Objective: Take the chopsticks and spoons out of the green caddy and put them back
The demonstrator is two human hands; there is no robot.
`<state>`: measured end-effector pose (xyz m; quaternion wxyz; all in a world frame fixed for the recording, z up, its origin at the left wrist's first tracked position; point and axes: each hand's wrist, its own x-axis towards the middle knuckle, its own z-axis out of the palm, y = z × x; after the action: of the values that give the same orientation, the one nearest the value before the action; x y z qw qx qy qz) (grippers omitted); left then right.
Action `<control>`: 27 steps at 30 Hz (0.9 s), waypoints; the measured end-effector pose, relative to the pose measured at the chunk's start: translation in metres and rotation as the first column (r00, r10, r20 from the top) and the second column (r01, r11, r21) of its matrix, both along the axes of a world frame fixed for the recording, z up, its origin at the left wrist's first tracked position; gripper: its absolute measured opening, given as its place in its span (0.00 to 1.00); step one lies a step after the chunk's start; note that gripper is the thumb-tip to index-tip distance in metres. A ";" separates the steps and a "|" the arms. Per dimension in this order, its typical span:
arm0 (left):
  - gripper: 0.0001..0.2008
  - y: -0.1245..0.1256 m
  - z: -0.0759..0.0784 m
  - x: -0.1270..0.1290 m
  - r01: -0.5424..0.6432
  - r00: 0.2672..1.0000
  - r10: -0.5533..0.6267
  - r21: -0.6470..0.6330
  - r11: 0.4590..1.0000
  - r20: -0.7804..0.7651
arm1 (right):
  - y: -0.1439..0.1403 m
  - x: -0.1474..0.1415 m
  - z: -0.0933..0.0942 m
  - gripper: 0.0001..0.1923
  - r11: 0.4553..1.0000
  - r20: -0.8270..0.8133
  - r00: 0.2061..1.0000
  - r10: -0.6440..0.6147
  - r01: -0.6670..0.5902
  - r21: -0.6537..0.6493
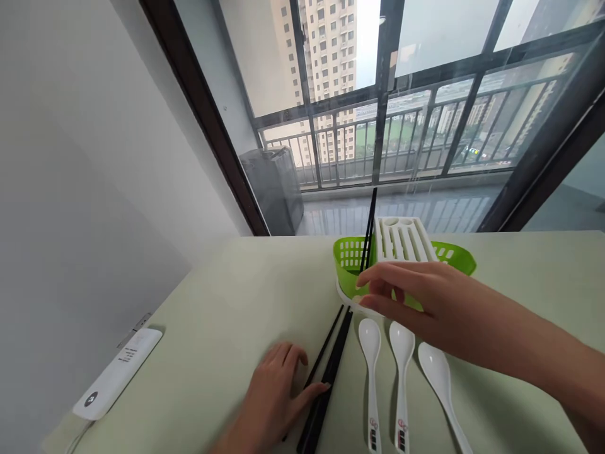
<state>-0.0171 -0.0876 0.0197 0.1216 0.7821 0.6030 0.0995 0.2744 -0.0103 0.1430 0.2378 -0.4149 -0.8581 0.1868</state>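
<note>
My left hand (278, 388) rests on the table with its fingers loosely bent and its thumb spread away, the thumb tip touching black chopsticks (326, 384) that lie there. One chopstick lies apart from the others, between thumb and fingers. My right hand (411, 296) hovers at the front of a green holder (353, 252) with a white slotted rack (404, 243); thumb and forefinger are apart, with nothing visible between them. Two black chopsticks (370, 227) lean upright in the holder's left compartment. My right hand hides part of the holder.
Three white spoons lie side by side near the front: a left one (370, 353), a middle one (401, 359) and a right one (439, 378). A white power strip (118, 372) lies at the table's left edge by the wall. Glass doors (425, 157) stand behind the table (227, 302).
</note>
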 end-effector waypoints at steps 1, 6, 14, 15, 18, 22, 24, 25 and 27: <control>0.17 -0.001 -0.001 -0.003 0.005 1.000 -0.005 0.007 1.000 -0.003 | 0.000 0.002 -0.001 0.19 1.000 -0.006 1.000 0.006 -0.006 0.010; 0.10 -0.001 0.013 -0.015 0.029 0.999 -0.031 -0.059 0.998 -0.033 | -0.002 0.008 0.005 0.17 1.000 -0.068 0.997 0.027 -0.027 -0.004; 0.09 0.012 0.041 0.002 -0.104 0.929 0.041 -0.153 0.983 -0.368 | -0.004 0.007 0.011 0.15 0.991 -0.105 0.991 0.083 -0.093 -0.095; 0.11 0.016 0.041 0.006 -0.133 0.908 0.059 -0.153 0.979 -0.415 | -0.005 0.007 0.011 0.15 0.990 -0.101 0.991 0.089 -0.099 -0.102; 0.15 0.025 0.043 0.012 -0.192 0.861 0.087 -0.162 0.968 -0.500 | -0.006 0.006 0.012 0.15 0.987 -0.105 0.990 0.093 -0.105 -0.119; 0.16 0.036 0.051 0.002 -0.183 0.885 0.084 -0.177 0.967 -0.458 | -0.007 0.005 0.013 0.14 0.978 -0.150 0.982 0.111 -0.134 -0.158; 0.15 0.039 0.056 -0.007 -0.131 0.943 0.080 -0.138 0.982 -0.324 | -0.006 0.005 0.013 0.14 0.975 -0.180 0.978 0.109 -0.141 -0.170; 0.15 0.040 0.059 -0.011 -0.107 0.970 0.081 -0.102 0.989 -0.229 | -0.005 0.005 0.013 0.14 0.977 -0.196 0.976 0.092 -0.127 -0.171; 0.15 0.042 0.063 -0.013 -0.100 0.995 0.100 -0.004 0.995 -0.012 | -0.004 0.005 0.013 0.13 0.982 -0.220 0.975 0.043 -0.081 -0.168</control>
<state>-0.0304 -0.0453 0.0829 0.1146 0.7513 0.6423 0.0994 0.2792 -0.0138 0.1556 0.2857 -0.3844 -0.8202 0.3130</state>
